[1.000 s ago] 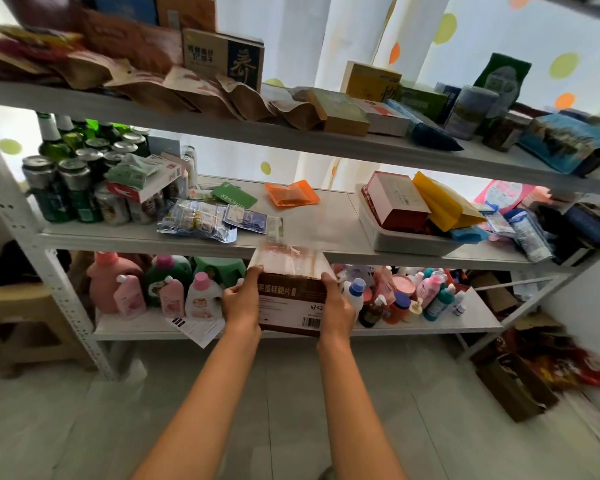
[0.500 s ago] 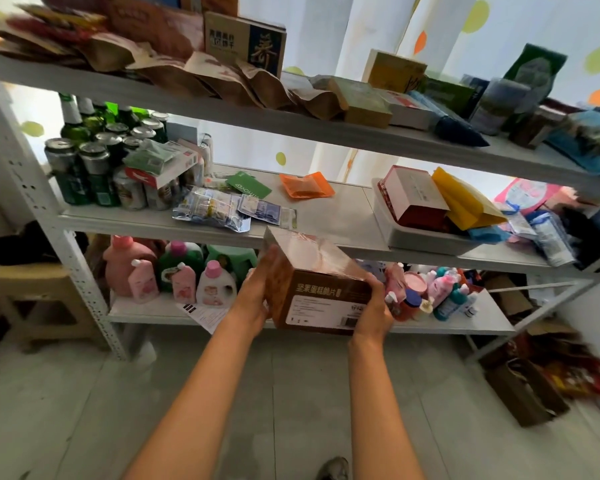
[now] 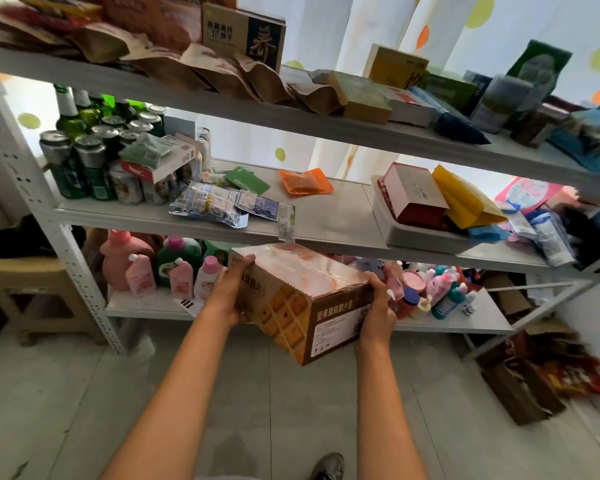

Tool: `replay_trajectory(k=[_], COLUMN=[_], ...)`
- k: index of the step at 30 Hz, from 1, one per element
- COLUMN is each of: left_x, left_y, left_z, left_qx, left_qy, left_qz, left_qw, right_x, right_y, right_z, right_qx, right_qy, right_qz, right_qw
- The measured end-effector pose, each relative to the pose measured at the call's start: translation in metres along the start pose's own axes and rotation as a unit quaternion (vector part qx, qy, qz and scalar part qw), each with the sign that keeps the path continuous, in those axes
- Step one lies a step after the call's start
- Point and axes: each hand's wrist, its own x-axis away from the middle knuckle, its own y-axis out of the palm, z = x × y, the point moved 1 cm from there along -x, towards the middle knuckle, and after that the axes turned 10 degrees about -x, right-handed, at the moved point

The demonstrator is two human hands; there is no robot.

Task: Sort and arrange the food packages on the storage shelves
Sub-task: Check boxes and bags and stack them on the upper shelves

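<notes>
The brown box (image 3: 302,299) has turned corner-forward, gripped between both hands (image 3: 231,294).

Both bare forearms are reaching forward and slightly upward, set apart from each other. The left hand (image 3: 230,293) is curling its fingers over the top left edge of the cardboard box (image 3: 305,299), with its palm against that side. The right hand (image 3: 377,311) is gripping the right end, thumb lying along the near face.
</notes>
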Motion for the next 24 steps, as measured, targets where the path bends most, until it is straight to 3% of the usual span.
replay_trajectory(k=[3,6,10,17,19,24], left_x=[-0.003,-0.009,0.002,0.017,0.025,0.046], left_y=[0.000,0.001,0.005,0.007,0.013,0.042], left_z=[-0.009,-0.019,-0.020,-0.007,-0.002,0.007], left_qx=[0.034,0.064,0.019,-0.094,-0.152,-0.268], left_qy=[-0.004,-0.011,0.055,0.166,0.224,0.396], left_qz=[0.046,0.147,0.243,0.269,0.271,0.229], left_qw=[0.998,0.987,0.968,0.944,0.924,0.848], right_x=[-0.005,-0.003,0.008,0.008,0.007,0.005], right_y=[0.006,0.020,0.038,0.027,0.022,0.016], right_z=[0.007,0.013,0.031,0.039,0.039,0.054], right_qx=[0.020,0.031,0.040,0.064,0.059,-0.073], right_qy=[0.024,0.087,0.169,0.201,0.254,0.333], right_qz=[0.000,-0.047,-0.102,-0.068,-0.067,-0.045], right_qw=[1.000,0.995,0.979,0.975,0.963,0.939])
